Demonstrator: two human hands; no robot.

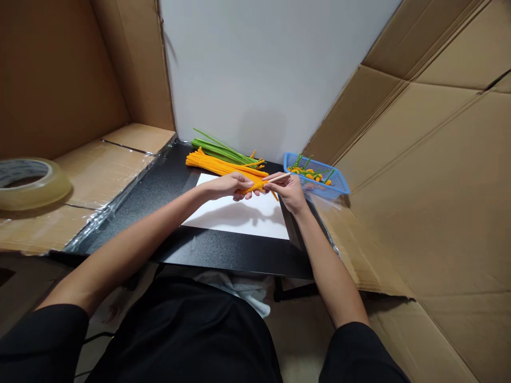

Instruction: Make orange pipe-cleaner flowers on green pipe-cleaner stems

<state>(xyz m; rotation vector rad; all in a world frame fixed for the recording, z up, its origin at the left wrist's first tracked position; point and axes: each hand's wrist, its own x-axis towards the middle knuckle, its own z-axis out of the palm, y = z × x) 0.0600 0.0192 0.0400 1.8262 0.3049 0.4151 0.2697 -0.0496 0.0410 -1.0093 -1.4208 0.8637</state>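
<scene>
Over the white paper (pixel 239 223), both hands meet on an orange pipe cleaner (pixel 255 186) that is coiled around a pale wooden stick (pixel 280 177). My left hand (pixel 233 184) pinches the coil at its left end. My right hand (pixel 290 192) has its fingers closed on the stick, whose bare end sticks out to the upper right; part of the pipe cleaner is near these fingertips. A loose orange end hangs below the right fingers. Just behind the hands lies a bundle of orange pipe cleaners (pixel 209 163), with green pipe cleaners (pixel 219 151) behind it.
A blue basket (pixel 344 187) at the right holds several small orange pieces with green stems (pixel 309 173). A roll of clear tape (pixel 56 186) lies on cardboard at the left. Cardboard walls (pixel 431 159) flank the black table (pixel 199 254); a white wall stands behind.
</scene>
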